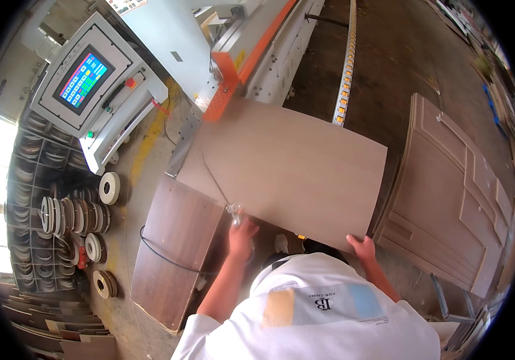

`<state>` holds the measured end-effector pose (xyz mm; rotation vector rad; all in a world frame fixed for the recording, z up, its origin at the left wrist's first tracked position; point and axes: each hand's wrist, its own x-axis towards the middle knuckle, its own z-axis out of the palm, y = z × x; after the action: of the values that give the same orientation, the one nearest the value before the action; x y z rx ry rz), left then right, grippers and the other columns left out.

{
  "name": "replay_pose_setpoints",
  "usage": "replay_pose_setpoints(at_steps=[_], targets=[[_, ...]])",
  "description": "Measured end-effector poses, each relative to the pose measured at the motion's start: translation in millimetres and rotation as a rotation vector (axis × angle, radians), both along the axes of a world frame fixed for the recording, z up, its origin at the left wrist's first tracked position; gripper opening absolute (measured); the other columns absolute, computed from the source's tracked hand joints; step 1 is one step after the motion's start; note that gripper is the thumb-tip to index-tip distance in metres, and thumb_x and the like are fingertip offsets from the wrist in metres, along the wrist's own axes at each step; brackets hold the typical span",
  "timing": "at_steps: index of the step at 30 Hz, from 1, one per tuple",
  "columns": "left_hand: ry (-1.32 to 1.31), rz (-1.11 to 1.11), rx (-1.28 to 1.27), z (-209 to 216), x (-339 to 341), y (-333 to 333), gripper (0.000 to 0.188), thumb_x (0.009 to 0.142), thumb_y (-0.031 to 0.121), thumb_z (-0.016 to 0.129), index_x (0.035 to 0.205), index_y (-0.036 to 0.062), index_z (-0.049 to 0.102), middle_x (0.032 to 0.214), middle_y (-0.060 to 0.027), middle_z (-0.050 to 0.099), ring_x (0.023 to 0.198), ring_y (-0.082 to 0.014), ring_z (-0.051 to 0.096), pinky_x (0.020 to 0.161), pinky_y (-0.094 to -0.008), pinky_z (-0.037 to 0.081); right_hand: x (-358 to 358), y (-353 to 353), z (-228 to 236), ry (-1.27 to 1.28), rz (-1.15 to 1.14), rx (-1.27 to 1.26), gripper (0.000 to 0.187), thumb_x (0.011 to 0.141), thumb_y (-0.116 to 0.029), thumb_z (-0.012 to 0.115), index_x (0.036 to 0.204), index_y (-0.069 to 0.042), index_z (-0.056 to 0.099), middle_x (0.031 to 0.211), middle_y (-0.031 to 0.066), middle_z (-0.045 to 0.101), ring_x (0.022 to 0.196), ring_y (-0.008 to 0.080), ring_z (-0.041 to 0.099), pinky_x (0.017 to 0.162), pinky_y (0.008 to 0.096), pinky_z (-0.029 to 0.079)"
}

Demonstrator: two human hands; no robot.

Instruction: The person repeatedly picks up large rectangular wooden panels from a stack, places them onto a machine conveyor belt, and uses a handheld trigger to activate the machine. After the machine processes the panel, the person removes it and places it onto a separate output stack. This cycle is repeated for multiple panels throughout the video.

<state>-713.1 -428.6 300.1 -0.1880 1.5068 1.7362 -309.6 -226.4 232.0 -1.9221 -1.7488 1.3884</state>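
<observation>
At far left I see racks of coiled edge-banding rolls point(71, 216) and a control panel point(89, 78) with a coloured screen. Nearer, a dark brown board point(176, 258) lies with a black cable point(161, 255) across it. My left hand point(241, 235) is closed around a small clear tool point(234, 211) at the near edge of the large tan panel point(287, 165). My right hand point(362, 246) grips the panel's near edge. Stacked door panels point(455, 204) stand at right.
</observation>
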Motion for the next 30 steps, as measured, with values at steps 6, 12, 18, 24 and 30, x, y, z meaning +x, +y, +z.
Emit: replay_pose_setpoints(at_steps=[6, 12, 18, 24, 30], targets=[[0.034, -0.031, 0.025, -3.4, -14.2, 59.7, 0.048, 0.104, 0.014, 0.06, 0.15, 0.0118, 0.049, 0.104, 0.0004, 0.057, 0.092, -0.011, 0.057, 0.08, -0.0347, 0.06, -33.1, 59.5, 44.3, -0.009, -0.08, -0.114, 0.068, 0.076, -0.049, 0.086, 0.106, 0.008, 0.066, 0.099, 0.0163, 0.071, 0.085, 0.0226, 0.071, 0.059, 0.0347, 0.061], [0.167, -0.216, -0.131, 19.7, -36.8, 95.1, 0.053, 0.096, 0.024, 0.069, 0.146, 0.0113, 0.056, 0.1, -0.0048, 0.057, 0.091, -0.0157, 0.06, 0.081, -0.035, 0.057, -44.8, 113.2, 42.7, 0.055, -0.074, -0.109, 0.07, 0.077, -0.049, 0.086, 0.108, 0.01, 0.065, 0.104, 0.017, 0.069, 0.085, 0.0225, 0.07, 0.059, 0.0355, 0.061], [1.293, -0.438, -0.692, 72.5, -63.1, 85.3, 0.036, 0.092, 0.031, 0.07, 0.122, 0.0112, 0.068, 0.111, -0.0145, 0.062, 0.102, -0.0345, 0.063, 0.086, -0.0446, 0.053, -40.4, 156.3, 27.9, 0.199, -0.136, -0.13, 0.059, 0.091, -0.055, 0.069, 0.124, -0.006, 0.064, 0.112, 0.0062, 0.068, 0.089, 0.0152, 0.068, 0.057, 0.0303, 0.057], [1.789, -0.459, -0.927, 100.4, -203.2, 21.6, 0.028, 0.09, 0.032, 0.07, 0.111, 0.0132, 0.07, 0.103, -0.0086, 0.07, 0.106, -0.0306, 0.064, 0.086, -0.0444, 0.052, -8.7, 147.6, -17.2, 0.333, -0.274, -0.144, 0.052, 0.097, -0.056, 0.062, 0.124, -0.012, 0.059, 0.099, 0.0032, 0.067, 0.064, 0.0106, 0.062, 0.05, 0.0245, 0.049], [1.837, -0.137, -0.888, 130.6, -344.1, -12.4, 0.017, 0.091, 0.026, 0.069, 0.103, 0.0161, 0.074, 0.098, -0.006, 0.072, 0.097, -0.0291, 0.065, 0.08, -0.0415, 0.051, 73.7, 41.1, -90.4, 0.246, -0.359, -0.421, 0.055, 0.097, -0.055, 0.062, 0.129, -0.012, 0.058, 0.106, 0.0088, 0.068, 0.08, 0.0194, 0.066, 0.065, 0.0402, 0.054]])
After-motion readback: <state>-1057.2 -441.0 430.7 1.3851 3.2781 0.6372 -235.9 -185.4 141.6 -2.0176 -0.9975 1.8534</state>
